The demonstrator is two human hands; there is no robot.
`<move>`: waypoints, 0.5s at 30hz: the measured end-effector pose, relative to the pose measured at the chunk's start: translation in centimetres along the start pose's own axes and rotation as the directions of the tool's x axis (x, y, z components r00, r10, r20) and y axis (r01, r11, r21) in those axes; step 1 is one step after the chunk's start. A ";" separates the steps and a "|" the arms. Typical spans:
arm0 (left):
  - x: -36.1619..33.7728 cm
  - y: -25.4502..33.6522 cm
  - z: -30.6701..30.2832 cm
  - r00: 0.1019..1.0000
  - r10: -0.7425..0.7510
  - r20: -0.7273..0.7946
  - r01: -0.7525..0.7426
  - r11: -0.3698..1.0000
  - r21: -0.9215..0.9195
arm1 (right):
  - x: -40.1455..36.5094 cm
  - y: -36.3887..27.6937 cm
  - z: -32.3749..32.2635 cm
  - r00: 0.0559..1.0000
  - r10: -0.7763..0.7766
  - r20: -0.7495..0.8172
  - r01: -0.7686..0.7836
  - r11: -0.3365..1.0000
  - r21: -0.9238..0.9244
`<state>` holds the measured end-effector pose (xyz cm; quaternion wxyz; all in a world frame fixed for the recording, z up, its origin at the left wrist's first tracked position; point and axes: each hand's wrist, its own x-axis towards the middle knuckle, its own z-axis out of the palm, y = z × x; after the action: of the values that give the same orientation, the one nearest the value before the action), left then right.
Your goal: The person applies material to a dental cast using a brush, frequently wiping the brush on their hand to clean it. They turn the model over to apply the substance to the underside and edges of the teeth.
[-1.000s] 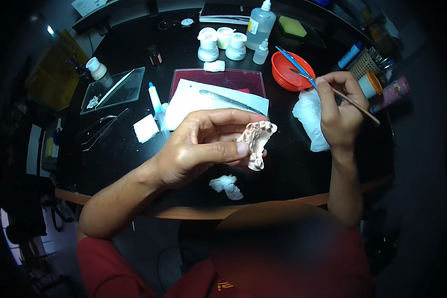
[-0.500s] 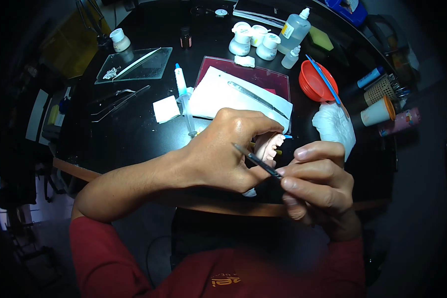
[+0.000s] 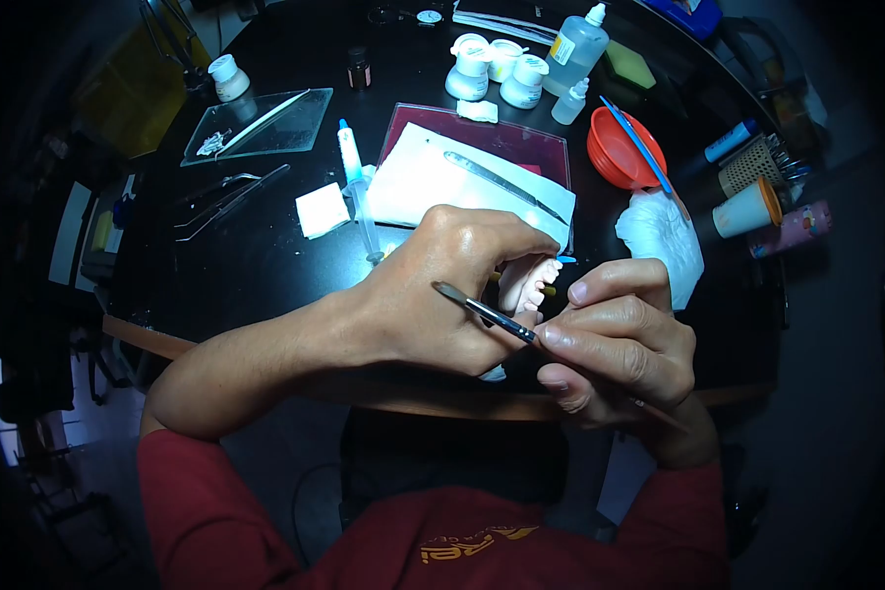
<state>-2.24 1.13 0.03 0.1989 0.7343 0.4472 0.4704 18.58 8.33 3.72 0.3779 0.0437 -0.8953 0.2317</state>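
My left hand (image 3: pixel 438 285) grips a pale pink dental cast (image 3: pixel 523 283) between thumb and index finger; a row of teeth faces right, and the palm side is hidden. A fine-haired brush (image 3: pixel 492 315) is pinched in my right hand (image 3: pixel 619 339), its dark handle running back through the fingers. The brush tip points left and overlaps the back of my left hand in this view. Beyond both hands, a metal spatula (image 3: pixel 501 185) lies on a white paper pad (image 3: pixel 413 187).
A syringe (image 3: pixel 357 187) and a folded white square (image 3: pixel 322 210) lie left of the pad. Several white jars (image 3: pixel 469 77) and a clear bottle (image 3: pixel 575 54) stand behind it. At right are a red bowl (image 3: pixel 615 157) and crumpled tissue (image 3: pixel 659 241). Tweezers (image 3: pixel 236 202) and a glass slab (image 3: pixel 295 128) lie left.
My right hand and the brush have shifted slightly left, and the brush has turned in the fingers. My left hand still holds the cast. The whole view has shifted a little.
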 end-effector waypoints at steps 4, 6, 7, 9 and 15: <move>0.0 -0.1 0.0 0.999 0.032 -0.010 -0.032 0.999 -0.002 | -0.1 0.4 -0.3 1.000 -0.008 -0.015 0.008 1.000 -0.014; 0.0 -0.1 -0.1 1.000 0.028 -0.001 -0.028 1.000 0.003 | -0.1 0.5 -0.4 1.000 -0.016 -0.022 0.015 1.000 -0.021; 0.0 -0.1 -0.1 1.000 0.023 -0.001 -0.023 1.000 -0.005 | -0.2 0.6 -0.5 1.000 -0.008 -0.018 0.007 0.999 -0.039; 0.0 0.0 -0.1 1.000 0.009 -0.001 -0.009 1.000 -0.021 | -0.5 0.6 -0.5 1.000 0.010 -0.007 -0.010 0.997 -0.074; 0.0 0.1 -0.1 0.999 0.029 -0.016 -0.029 0.999 -0.017 | -0.4 0.9 -0.6 0.999 -0.031 -0.025 0.031 0.999 -0.011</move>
<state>-2.24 1.12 0.14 0.1946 0.7353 0.4341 0.4827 19.02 9.37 3.45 0.3931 0.0527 -0.8908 0.2217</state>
